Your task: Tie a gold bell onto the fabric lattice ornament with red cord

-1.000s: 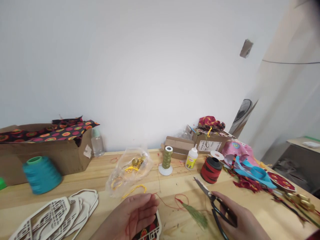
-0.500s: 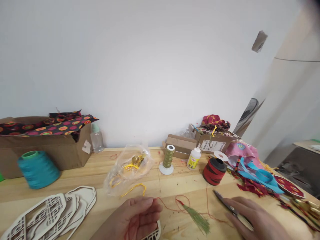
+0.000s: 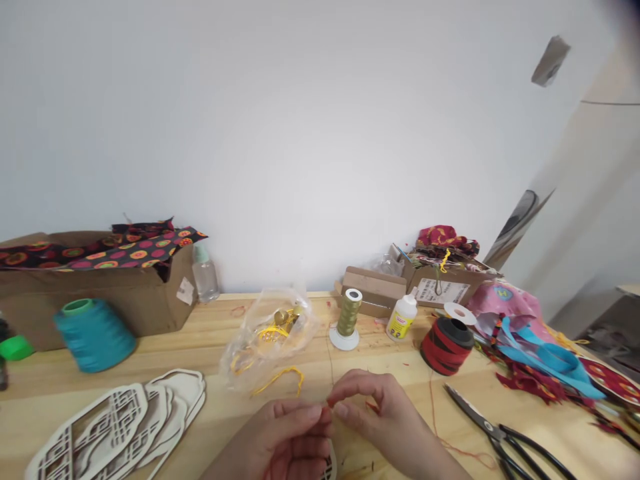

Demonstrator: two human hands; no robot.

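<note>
At the front middle of the table, my left hand [image 3: 287,437] has its thumb and fingers pinched on red thread [image 3: 326,408]. My right hand [image 3: 380,417] meets it there, thumb and fingertips closed on the same thread. Behind the right hand, a bit of red from the green tassel shows; the rest is hidden. Under the hands the edge of a pale cut-out wooden panel [image 3: 330,460] peeks out. Black-handled scissors [image 3: 493,430] lie on the table to the right, blades slightly apart or closed, I cannot tell. Red thread also trails from the red-and-black spool [image 3: 447,345].
Several fretwork panels [image 3: 95,433] lie at left, near a teal thread cone [image 3: 95,337] and a cardboard box [image 3: 165,300]. Behind my hands are a plastic bag [image 3: 250,347], an olive thread spool [image 3: 349,317] and a glue bottle [image 3: 402,319]. Blue ribbon [image 3: 555,360] and fabric scraps lie right.
My right hand has put the scissors down on the table and moved left to my left hand, closing on the red thread. The view has shifted slightly.
</note>
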